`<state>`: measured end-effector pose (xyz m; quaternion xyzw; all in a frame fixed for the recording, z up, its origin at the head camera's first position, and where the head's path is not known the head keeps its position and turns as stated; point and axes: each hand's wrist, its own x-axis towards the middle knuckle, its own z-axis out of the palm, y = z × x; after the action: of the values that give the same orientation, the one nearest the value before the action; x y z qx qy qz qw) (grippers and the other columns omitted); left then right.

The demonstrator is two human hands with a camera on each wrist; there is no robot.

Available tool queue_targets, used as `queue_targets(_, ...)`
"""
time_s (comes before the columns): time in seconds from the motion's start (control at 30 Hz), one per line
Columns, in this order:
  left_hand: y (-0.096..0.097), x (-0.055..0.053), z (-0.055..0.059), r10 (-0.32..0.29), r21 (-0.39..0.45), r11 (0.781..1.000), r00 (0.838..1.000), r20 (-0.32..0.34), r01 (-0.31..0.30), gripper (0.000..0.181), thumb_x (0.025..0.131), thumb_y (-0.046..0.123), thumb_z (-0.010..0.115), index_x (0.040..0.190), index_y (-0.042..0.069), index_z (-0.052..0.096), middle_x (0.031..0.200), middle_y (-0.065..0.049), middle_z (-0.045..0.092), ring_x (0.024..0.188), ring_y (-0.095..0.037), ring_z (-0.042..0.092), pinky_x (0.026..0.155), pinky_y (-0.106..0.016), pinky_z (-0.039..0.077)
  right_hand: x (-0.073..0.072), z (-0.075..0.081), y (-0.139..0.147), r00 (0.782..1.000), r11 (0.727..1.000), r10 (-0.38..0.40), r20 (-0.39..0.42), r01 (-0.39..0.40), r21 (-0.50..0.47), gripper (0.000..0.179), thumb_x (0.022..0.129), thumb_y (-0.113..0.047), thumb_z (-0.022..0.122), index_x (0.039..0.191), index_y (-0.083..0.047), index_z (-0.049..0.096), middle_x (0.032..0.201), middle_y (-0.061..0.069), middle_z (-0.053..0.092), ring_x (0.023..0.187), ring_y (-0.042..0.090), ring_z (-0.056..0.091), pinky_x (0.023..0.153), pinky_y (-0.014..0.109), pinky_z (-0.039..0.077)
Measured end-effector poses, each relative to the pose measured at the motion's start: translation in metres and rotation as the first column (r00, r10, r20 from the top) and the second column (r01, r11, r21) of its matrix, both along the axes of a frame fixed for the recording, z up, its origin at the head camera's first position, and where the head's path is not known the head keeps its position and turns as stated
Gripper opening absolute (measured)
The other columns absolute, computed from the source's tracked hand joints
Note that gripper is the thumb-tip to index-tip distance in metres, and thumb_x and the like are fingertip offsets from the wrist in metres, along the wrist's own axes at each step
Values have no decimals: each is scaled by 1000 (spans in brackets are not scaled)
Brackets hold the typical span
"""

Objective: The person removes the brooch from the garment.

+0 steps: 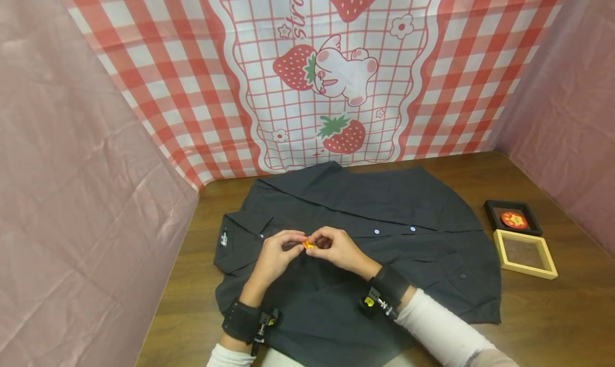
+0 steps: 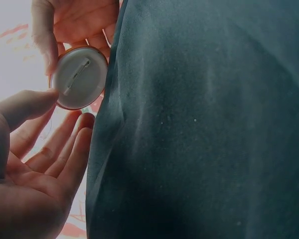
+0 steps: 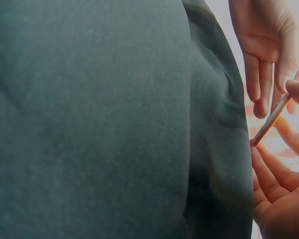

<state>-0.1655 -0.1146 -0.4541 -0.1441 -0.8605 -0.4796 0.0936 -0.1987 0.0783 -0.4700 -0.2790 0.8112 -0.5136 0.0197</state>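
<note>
A round badge point(image 1: 308, 245) with an orange and yellow front is held up between both hands over a dark shirt point(image 1: 432, 196). In the left wrist view its pale back shows, with a pin bar point(image 2: 76, 76) running diagonally across it. My left hand point(image 1: 277, 256) pinches the badge at one edge, thumb on the back and fingers behind. From the other side my right hand point(image 1: 340, 249) pinches the opposite edge. The right wrist view catches the badge point(image 3: 272, 119) nearly edge-on. Beneath the hands, the shirt lies spread with its collar point(image 1: 235, 241) to the left.
On the table's right side a black square frame point(image 1: 490, 217) with a red and gold round badge point(image 1: 513, 220) in it adjoins a pale yellow frame point(image 1: 528, 271). A checked strawberry cloth point(image 1: 173, 47) hangs behind, with pink cloth point(image 1: 96, 196) on both sides.
</note>
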Motion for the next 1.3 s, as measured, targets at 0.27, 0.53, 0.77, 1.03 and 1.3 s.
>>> queue_targets(0.27, 1, 1, -1, 1, -16, 1000, 1000, -18, -1, 18, 83, 6, 75, 101, 5, 75, 105, -9, 73, 98, -26, 70, 86, -38, 57, 0, 0, 2, 1000, 1000, -4, 4, 4, 4, 20, 81, -20, 78, 96, -10, 70, 93, 6, 68, 74, 7, 59, 65, 20, 50)
queue_targets(0.53, 3, 0, -2, 1, -62, 998, 1000, -2, -1, 20, 85, 10, 74, 104, 7, 75, 105, -8, 73, 97, -24, 70, 84, -38, 57, 3, -3, 6, 999, 1000, 0, -41, -1, -24, 22, 81, -23, 78, 96, -9, 69, 89, 6, 66, 72, 6, 58, 63, 21, 50)
queue_targets(0.77, 4, -2, 3, -7, -43, 999, 1000, -2, 7, 21, 85, 7, 73, 106, 5, 74, 105, -10, 73, 97, -24, 70, 85, -36, 57, 2, 5, 7, 999, 1000, -10, -32, 10, -8, 21, 81, -21, 78, 98, -11, 70, 88, 5, 65, 71, 7, 58, 64, 21, 50)
queue_targets(1.03, 5, -3, 3, 1, -52, 999, 1000, 12, 0, 23, 86, 9, 73, 109, 5, 73, 107, -9, 73, 95, -23, 71, 83, -37, 58, 2, 5, 10, 1000, 1000, -14, -21, 14, 10, 21, 81, -20, 79, 98, -12, 70, 90, 5, 65, 73, 8, 58, 66, 21, 50)
queue_targets(1.3, 8, -4, 1, 7, -46, 999, 1000, 10, -6, 22, 87, 9, 71, 108, 4, 73, 107, -10, 73, 95, -23, 71, 83, -36, 58, 1, 4, 14, 997, 998, -50, -63, 51, 20, 20, 81, -19, 79, 97, -11, 70, 90, 6, 65, 74, 8, 59, 65, 20, 51)
